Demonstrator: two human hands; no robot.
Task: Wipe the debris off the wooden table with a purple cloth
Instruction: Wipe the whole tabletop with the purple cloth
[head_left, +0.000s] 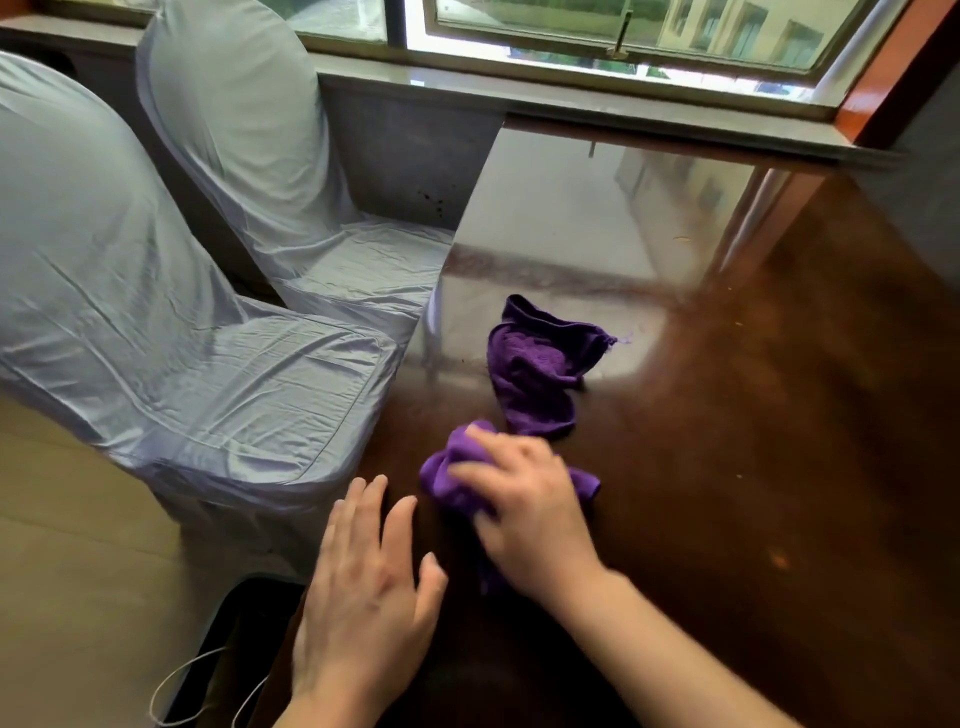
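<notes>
Dark glossy wooden desk, its left edge running diagonally from the window sill down toward the near left. Just beyond that edge, two cloth-covered chairs. Plenty of bare surface to the right and far side, with a few small specks of debris scattered well apart there.

Right hand pressed down on the near bunch of the purple cloth, grip curled over the fabric, blurred. Cloth spilling out left and right of the knuckles and trailing away from the grip toward the window in a crumpled heap, lying near the left edge.

Left hand flat on the desk at the edge, just beside the cloth, fingers spread, grip apart, holding nothing.
</notes>
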